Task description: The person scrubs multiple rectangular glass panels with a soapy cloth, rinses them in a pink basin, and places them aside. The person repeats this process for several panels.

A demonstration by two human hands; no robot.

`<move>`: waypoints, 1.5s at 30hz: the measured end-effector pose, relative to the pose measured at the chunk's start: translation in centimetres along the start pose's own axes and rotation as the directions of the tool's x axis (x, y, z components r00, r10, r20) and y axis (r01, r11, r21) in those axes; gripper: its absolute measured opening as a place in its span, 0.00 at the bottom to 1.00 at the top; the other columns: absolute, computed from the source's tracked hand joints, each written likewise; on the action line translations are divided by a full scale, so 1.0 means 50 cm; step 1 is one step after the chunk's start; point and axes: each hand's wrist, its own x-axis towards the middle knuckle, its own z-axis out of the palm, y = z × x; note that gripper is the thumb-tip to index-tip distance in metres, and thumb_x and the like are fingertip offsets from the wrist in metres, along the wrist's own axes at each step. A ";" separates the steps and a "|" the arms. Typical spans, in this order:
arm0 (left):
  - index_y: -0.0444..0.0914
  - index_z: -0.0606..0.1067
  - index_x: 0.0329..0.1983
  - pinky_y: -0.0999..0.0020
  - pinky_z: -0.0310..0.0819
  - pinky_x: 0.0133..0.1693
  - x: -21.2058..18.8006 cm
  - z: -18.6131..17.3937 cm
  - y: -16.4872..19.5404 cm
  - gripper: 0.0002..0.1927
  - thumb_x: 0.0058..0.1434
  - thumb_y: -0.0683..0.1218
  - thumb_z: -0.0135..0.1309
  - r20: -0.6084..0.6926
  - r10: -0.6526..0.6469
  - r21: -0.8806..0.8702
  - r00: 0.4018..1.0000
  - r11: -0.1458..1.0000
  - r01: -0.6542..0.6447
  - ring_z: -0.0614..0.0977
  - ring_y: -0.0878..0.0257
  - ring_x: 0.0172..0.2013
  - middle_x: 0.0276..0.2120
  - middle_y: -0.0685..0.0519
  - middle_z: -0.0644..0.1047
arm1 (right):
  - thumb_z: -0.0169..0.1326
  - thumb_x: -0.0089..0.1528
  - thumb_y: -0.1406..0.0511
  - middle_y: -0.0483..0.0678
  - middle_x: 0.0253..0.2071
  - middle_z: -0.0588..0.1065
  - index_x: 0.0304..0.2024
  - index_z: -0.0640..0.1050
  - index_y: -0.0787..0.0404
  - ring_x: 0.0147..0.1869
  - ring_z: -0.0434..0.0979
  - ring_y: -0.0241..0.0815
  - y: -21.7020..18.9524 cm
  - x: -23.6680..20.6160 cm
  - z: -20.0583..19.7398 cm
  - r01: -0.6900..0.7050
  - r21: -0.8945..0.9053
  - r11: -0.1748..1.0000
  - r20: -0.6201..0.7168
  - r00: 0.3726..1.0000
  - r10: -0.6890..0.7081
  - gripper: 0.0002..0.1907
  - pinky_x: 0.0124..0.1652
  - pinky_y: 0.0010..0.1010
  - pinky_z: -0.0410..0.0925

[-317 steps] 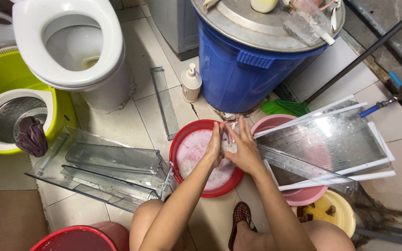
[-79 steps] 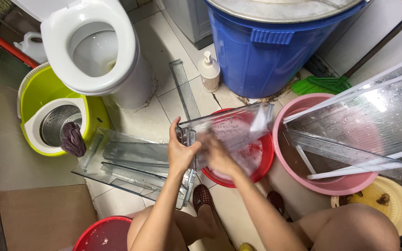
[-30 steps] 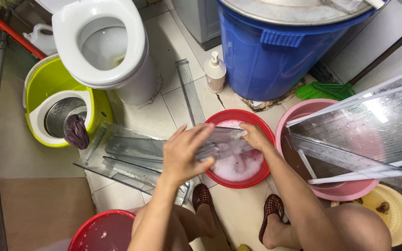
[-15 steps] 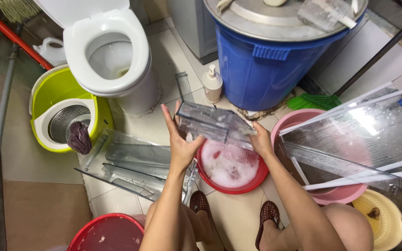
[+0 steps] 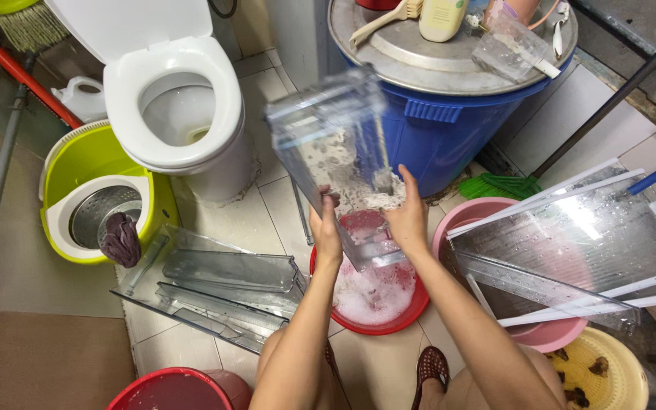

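On the tiled floor, stacked clear shelves (image 5: 222, 285) lie leftmost. The left hand (image 5: 326, 228) and right hand (image 5: 408, 220) each clasp a side of a soapy clear plastic tray (image 5: 339, 156), raised upright above the red basin (image 5: 377, 300) of suds.

So the clear plastic fridge bin (image 5: 335, 152) is up off the floor, tipped on end with its far end pointing toward 12 o'clock. It's see-through, boxy, smeared inside with white suds and looks blurred. Its lower end hangs right above the red basin (image 5: 373, 304), which sits on the tiles at 6 o'clock, full of foamy water.
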 end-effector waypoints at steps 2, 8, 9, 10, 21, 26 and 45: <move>0.36 0.68 0.67 0.66 0.68 0.50 0.010 0.005 0.007 0.31 0.73 0.62 0.45 -0.075 -0.081 -0.075 0.994 0.994 0.075 0.76 0.63 0.45 0.44 0.50 0.77 | 0.55 0.53 0.79 0.57 0.54 0.79 0.63 0.72 0.61 0.57 0.80 0.48 -0.060 0.000 -0.001 0.116 -0.007 0.993 -0.111 0.987 -0.117 0.34 0.54 0.34 0.71; 0.43 0.66 0.70 0.67 0.67 0.36 0.017 0.008 -0.020 0.30 0.70 0.62 0.44 -0.094 -0.315 -0.326 0.944 0.906 0.270 0.74 0.67 0.35 0.38 0.53 0.74 | 0.57 0.55 0.78 0.54 0.51 0.80 0.55 0.77 0.62 0.55 0.82 0.48 -0.112 0.030 0.023 0.359 0.030 0.933 -0.129 0.927 -0.353 0.25 0.53 0.33 0.73; 0.43 0.66 0.70 0.66 0.67 0.35 0.015 0.008 -0.030 0.30 0.70 0.62 0.44 -0.068 -0.326 -0.379 0.943 0.882 0.278 0.73 0.65 0.34 0.38 0.53 0.73 | 0.55 0.54 0.78 0.54 0.51 0.80 0.54 0.77 0.62 0.55 0.82 0.48 -0.100 0.032 0.044 0.336 0.099 0.937 -0.045 0.942 -0.333 0.25 0.54 0.33 0.73; 0.44 0.66 0.70 0.65 0.67 0.34 0.012 0.010 -0.041 0.29 0.71 0.62 0.44 -0.040 -0.335 -0.432 0.941 0.855 0.286 0.73 0.64 0.33 0.37 0.53 0.72 | 0.54 0.53 0.78 0.54 0.51 0.80 0.54 0.77 0.62 0.55 0.82 0.48 -0.081 0.029 0.067 0.306 0.164 0.938 0.041 0.948 -0.316 0.26 0.54 0.33 0.72; 0.48 0.61 0.70 0.57 0.65 0.45 0.042 -0.025 0.016 0.41 0.59 0.73 0.37 -0.286 -0.572 -0.540 0.769 0.759 0.363 0.71 0.57 0.44 0.50 0.48 0.70 | 0.51 0.61 0.68 0.56 0.64 0.72 0.62 0.72 0.68 0.68 0.71 0.49 0.155 -0.119 0.074 -0.093 -0.021 0.995 0.504 0.859 0.091 0.25 0.64 0.35 0.63; 0.37 0.63 0.70 0.59 0.68 0.51 0.009 -0.004 -0.017 0.42 0.67 0.72 0.40 -0.260 -0.313 -0.418 0.914 0.889 0.186 0.73 0.55 0.47 0.50 0.44 0.71 | 0.46 0.70 0.63 0.55 0.63 0.71 0.61 0.73 0.65 0.67 0.71 0.50 0.051 -0.120 0.127 0.046 0.153 0.987 0.455 0.884 -0.112 0.20 0.64 0.36 0.63; 0.40 0.68 0.66 0.64 0.71 0.43 -0.032 0.038 0.034 0.34 0.67 0.66 0.42 -0.369 -0.349 -0.513 0.861 0.849 0.124 0.75 0.61 0.39 0.41 0.51 0.75 | 0.52 0.63 0.56 0.45 0.49 0.77 0.44 0.84 0.51 0.57 0.73 0.47 0.108 -0.076 -0.086 0.402 -0.883 0.244 0.420 0.907 0.025 0.14 0.55 0.47 0.61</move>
